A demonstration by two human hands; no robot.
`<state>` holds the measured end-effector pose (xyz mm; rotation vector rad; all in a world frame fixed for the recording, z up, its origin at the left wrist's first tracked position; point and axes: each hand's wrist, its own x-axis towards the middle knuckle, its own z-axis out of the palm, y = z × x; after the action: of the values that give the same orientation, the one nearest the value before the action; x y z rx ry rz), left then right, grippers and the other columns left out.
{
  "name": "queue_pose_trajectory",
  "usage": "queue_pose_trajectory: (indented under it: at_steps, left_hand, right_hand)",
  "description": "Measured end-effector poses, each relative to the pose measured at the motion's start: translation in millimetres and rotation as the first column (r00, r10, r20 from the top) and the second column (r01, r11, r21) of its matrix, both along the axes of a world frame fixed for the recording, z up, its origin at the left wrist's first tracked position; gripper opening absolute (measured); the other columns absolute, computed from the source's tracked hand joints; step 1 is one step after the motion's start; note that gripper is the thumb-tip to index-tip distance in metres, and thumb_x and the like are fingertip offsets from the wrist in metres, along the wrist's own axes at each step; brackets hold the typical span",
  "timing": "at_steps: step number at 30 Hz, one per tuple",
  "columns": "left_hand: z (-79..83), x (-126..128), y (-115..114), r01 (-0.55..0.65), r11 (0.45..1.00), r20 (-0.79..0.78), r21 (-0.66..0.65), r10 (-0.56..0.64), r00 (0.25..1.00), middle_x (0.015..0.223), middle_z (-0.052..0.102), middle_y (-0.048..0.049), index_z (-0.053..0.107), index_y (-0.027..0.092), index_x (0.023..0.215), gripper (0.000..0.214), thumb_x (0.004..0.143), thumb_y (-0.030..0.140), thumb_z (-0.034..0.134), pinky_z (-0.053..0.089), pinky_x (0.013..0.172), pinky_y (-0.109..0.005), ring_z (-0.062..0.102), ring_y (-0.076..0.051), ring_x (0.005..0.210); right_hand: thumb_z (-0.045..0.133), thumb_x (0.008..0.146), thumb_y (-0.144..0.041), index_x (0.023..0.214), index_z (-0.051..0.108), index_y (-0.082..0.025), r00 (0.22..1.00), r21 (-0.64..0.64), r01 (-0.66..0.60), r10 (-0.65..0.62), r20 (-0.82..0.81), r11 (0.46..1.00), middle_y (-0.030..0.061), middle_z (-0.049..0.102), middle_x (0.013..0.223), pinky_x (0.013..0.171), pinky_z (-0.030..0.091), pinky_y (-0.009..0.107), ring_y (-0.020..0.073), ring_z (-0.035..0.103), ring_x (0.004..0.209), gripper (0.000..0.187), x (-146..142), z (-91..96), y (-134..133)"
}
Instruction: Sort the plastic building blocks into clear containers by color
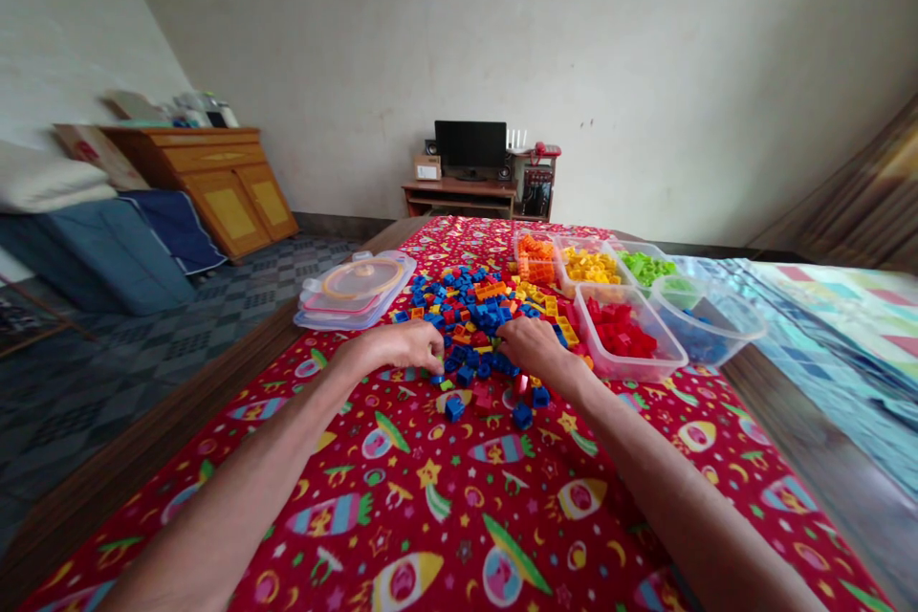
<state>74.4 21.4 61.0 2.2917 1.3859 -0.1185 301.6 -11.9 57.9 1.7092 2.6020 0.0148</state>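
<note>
My left hand (414,344) is closed at the left edge of a loose pile of toy bricks (469,311), mostly blue with some orange, yellow and red. A bit of green, seemingly a small green brick (437,364), shows at its fingertips. On the pile's right side, my right hand (532,342) reaches in with curled fingers beside blue bricks; what they hold, if anything, is hidden. Nearer to me, a few stray blue bricks (522,415) lie on the red patterned tablecloth (459,497).
Right of the pile stand clear tubs of sorted bricks: orange (536,258), yellow (592,265), green (647,268), red (622,330) and a round tub with blue (707,335). Stacked lids (357,290) lie left. A monitor desk (459,191) stands beyond the table.
</note>
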Motion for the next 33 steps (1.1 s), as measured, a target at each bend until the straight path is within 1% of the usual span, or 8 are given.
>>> queue_pose_trajectory:
  at_steps: [5,10,15,20,22,24,27,33]
  left_hand:
    - [4.7,2.8,1.7,-0.06,0.994,0.276,0.092,0.032,0.961,0.054,0.053,0.0035,0.061,0.018,0.064,0.031,0.071,0.048,0.061,0.029,0.049,-0.022,0.045,-0.011,0.051]
    - [4.8,9.9,-3.0,-0.134,0.915,0.664,-0.381,0.372,0.648,0.051,0.028,0.0102,0.039,0.02,0.068,0.048,0.074,0.062,0.062,0.014,0.037,-0.015,0.022,-0.003,0.039]
    - [2.2,17.2,0.0,-0.079,0.811,0.711,-0.579,0.551,0.437,0.052,0.028,0.0094,0.034,0.02,0.062,0.046,0.081,0.055,0.056,0.008,0.032,-0.012,0.016,-0.001,0.037]
    - [-3.6,22.3,-2.2,-0.144,0.848,0.762,-0.51,0.523,0.382,0.062,0.043,0.0057,0.042,0.018,0.072,0.026,0.078,0.037,0.059,0.01,0.033,-0.011,0.021,0.001,0.038]
    - [-6.4,25.6,-4.6,-0.18,0.883,0.787,-0.434,0.469,0.401,0.067,0.048,0.005,0.048,0.018,0.083,0.02,0.076,0.034,0.058,0.011,0.034,-0.012,0.023,0.0,0.038]
    - [-8.7,29.7,-5.6,-0.233,0.92,0.786,-0.316,0.391,0.479,0.067,0.051,0.005,0.055,0.017,0.093,0.023,0.076,0.032,0.056,0.014,0.035,-0.014,0.026,-0.001,0.038]
    - [-11.5,37.1,-3.3,-0.282,0.959,0.714,-0.034,0.221,0.664,0.064,0.056,0.0036,0.064,0.015,0.093,0.025,0.079,0.032,0.052,0.026,0.041,-0.018,0.037,-0.005,0.042]
    - [-18.8,56.8,4.4,-0.148,0.926,0.373,0.347,0.008,0.928,0.08,0.073,-0.0032,0.074,0.02,0.08,0.026,0.083,0.04,0.058,0.045,0.07,-0.026,0.066,-0.02,0.079]
  right_hand:
    - [0.048,0.09,-0.026,0.107,0.067,-0.02,1.0,0.017,-0.026,0.026,0.002,0.999,0.0142,0.07,0.103,0.079,0.05,0.033,0.0267,0.067,0.096,0.026,-0.6,-1.5,2.2]
    - [0.044,0.091,-0.022,0.108,0.067,-0.021,0.999,0.03,-0.051,0.051,0.005,0.998,0.014,0.071,0.099,0.076,0.05,0.033,0.0273,0.067,0.094,0.028,-2.9,-2.5,3.6]
    - [0.044,0.09,-0.021,0.099,0.068,-0.017,0.997,0.045,-0.065,0.066,-0.029,0.997,0.0153,0.07,0.097,0.075,0.048,0.031,0.0257,0.067,0.092,0.026,0.6,-8.0,4.5]
    - [0.056,0.08,-0.027,0.082,0.064,-0.016,0.921,0.053,0.001,0.02,-0.389,0.999,0.0085,0.067,0.08,0.07,0.043,0.026,0.0199,0.063,0.081,0.014,6.5,-13.8,15.2]
    - [0.056,0.077,-0.028,0.068,0.057,-0.016,0.722,-0.095,0.042,-0.096,-0.685,0.995,0.0022,0.058,0.063,0.057,0.039,0.022,0.0137,0.055,0.063,0.015,6.9,-10.8,20.0]
    - [0.053,0.076,-0.031,0.062,0.047,-0.018,0.341,-0.31,-0.075,-0.267,-0.901,0.948,-0.002,0.048,0.056,0.045,0.029,0.018,0.0078,0.041,0.049,0.021,7.0,-4.8,22.5]
    - [0.055,0.074,-0.036,0.065,0.042,-0.019,-0.197,-0.403,-0.4,-0.507,-0.839,0.823,-0.0032,0.048,0.059,0.036,0.018,0.014,0.0044,0.03,0.044,0.023,9.0,6.0,21.4]
    - [0.059,0.075,-0.042,0.074,0.048,-0.019,-0.433,-0.323,-0.537,-0.584,-0.687,0.779,-0.001,0.055,0.06,0.032,0.013,0.011,0.0054,0.036,0.044,0.026,13.0,11.1,18.2]
